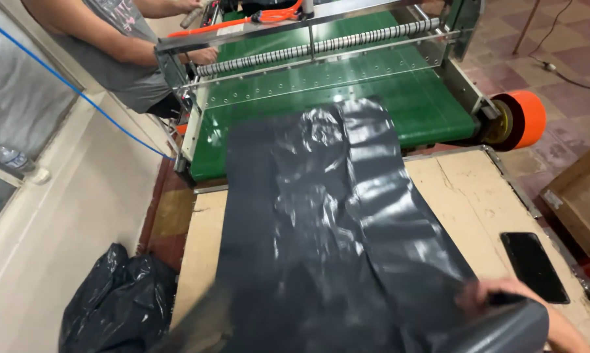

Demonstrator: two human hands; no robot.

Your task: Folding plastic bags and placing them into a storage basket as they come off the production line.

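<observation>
A long sheet of glossy black plastic bags lies from the green conveyor belt of a machine down over a cardboard-covered table. My right hand is at the bottom right, fingers closed on the near right edge of the black plastic, which curls up into a fold over my wrist. My left hand is only a motion-blurred shape at the plastic's near left edge. Its fingers cannot be made out.
A black phone lies on the table's right side. An orange roll sits on the machine's right end. Another person stands at the machine's far left. Bundled black bags lie on the floor at left, and a wooden crate stands at right.
</observation>
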